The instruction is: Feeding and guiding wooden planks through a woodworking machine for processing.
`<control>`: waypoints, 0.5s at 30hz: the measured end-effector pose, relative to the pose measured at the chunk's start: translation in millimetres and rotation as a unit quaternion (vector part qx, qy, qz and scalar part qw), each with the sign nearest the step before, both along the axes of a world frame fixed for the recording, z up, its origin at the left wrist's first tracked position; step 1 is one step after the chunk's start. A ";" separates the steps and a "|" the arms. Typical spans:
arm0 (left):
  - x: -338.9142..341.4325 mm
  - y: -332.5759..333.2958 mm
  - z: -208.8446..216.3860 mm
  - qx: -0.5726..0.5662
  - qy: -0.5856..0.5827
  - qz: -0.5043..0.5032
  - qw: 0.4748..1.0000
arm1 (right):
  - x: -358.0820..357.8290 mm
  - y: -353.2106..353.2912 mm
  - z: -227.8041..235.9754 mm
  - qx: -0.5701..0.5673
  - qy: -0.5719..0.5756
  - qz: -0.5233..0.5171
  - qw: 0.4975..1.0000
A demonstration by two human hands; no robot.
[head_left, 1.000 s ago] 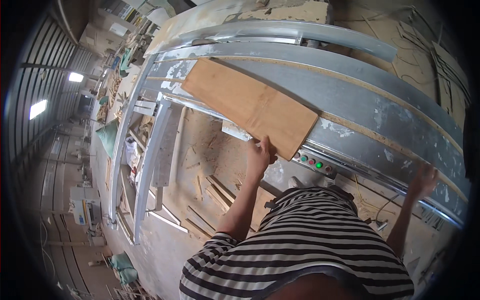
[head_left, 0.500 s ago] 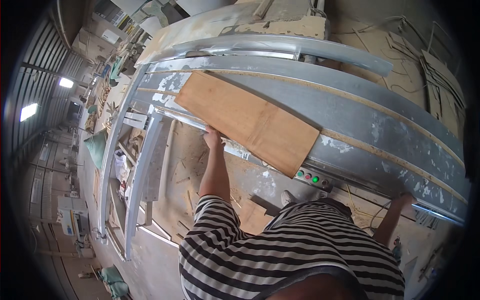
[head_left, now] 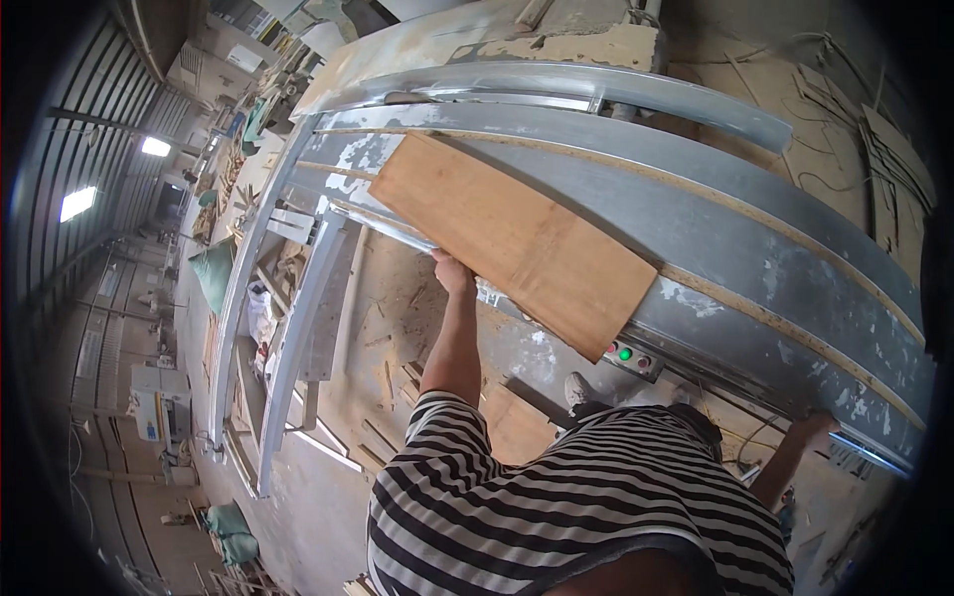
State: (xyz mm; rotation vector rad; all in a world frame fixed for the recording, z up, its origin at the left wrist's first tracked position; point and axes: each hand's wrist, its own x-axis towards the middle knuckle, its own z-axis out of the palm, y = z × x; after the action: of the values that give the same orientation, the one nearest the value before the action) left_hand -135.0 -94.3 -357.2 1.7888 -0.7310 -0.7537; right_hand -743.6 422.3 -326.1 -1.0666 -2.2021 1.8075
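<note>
A wide tan wooden board (head_left: 517, 243) lies slantwise on the long grey metal machine table (head_left: 696, 238). At the board's near edge, my left hand (head_left: 454, 272) is closed on the bright metal edge rail (head_left: 383, 224); whether its fingers also touch the board is unclear. Far to the right, my right hand (head_left: 817, 427) rests at the table's near edge, its fingers too small and blurred to read. Just below the board's near right corner, a button panel (head_left: 636, 359) shows a lit green button and others, partly covered by the board.
A white metal frame (head_left: 298, 338) juts toward me on the left. Behind the table runs a raised metal rail (head_left: 636, 84). Wood scraps and another board (head_left: 517, 422) lie on the floor below. Cables and stacked panels (head_left: 889, 159) are at the far right.
The view has shifted slightly. The board and the table surface have slid a little right past the button panel, covering its leftmost button. My left hand has moved right along with them.
</note>
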 end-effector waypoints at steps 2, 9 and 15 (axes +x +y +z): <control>-58.2 9.0 14.7 -0.042 0.135 -0.029 0.989 | -11.3 38.2 -20.9 0.156 0.000 0.049 0.987; -48.1 7.1 6.4 -0.035 0.110 -0.055 0.992 | -71.3 103.2 -92.3 0.533 -0.036 0.184 0.825; -39.5 9.0 -6.3 -0.052 0.072 -0.040 0.995 | -67.2 94.7 -70.1 0.636 -0.069 0.256 0.725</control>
State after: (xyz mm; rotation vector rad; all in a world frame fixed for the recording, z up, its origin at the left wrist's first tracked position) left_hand -174.5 -85.3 -363.5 1.6015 -0.7349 -0.8734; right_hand -810.8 517.0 -396.2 -0.2358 -3.0164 -0.1235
